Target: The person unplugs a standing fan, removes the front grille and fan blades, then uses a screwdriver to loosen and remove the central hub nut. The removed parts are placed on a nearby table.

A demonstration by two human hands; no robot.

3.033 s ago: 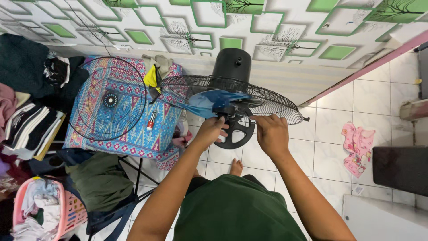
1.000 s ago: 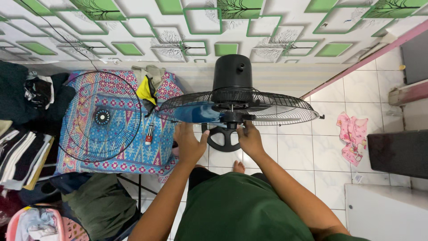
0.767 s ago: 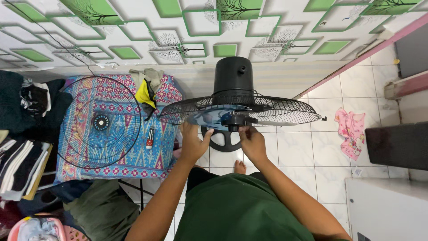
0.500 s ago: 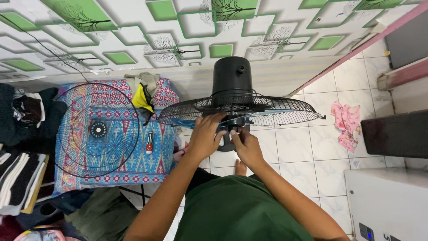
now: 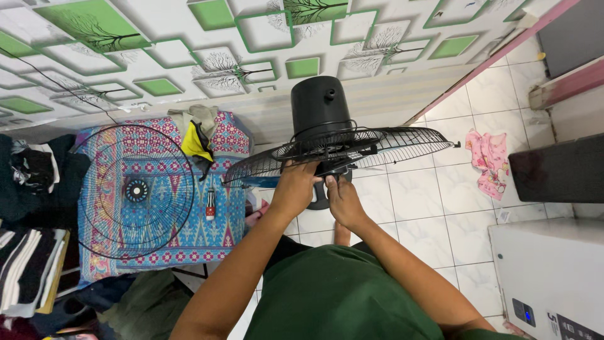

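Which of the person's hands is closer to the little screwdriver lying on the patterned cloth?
The left hand. It grips the fan's rear grille, on the side toward the screwdriver. The right hand sits beyond it, farther off.

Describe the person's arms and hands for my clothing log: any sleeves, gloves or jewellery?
Both arms are bare from the hands back to near the shoulders. The left hand and right hand show no gloves, rings or watch. The only clothing visible is a dark green shirt.
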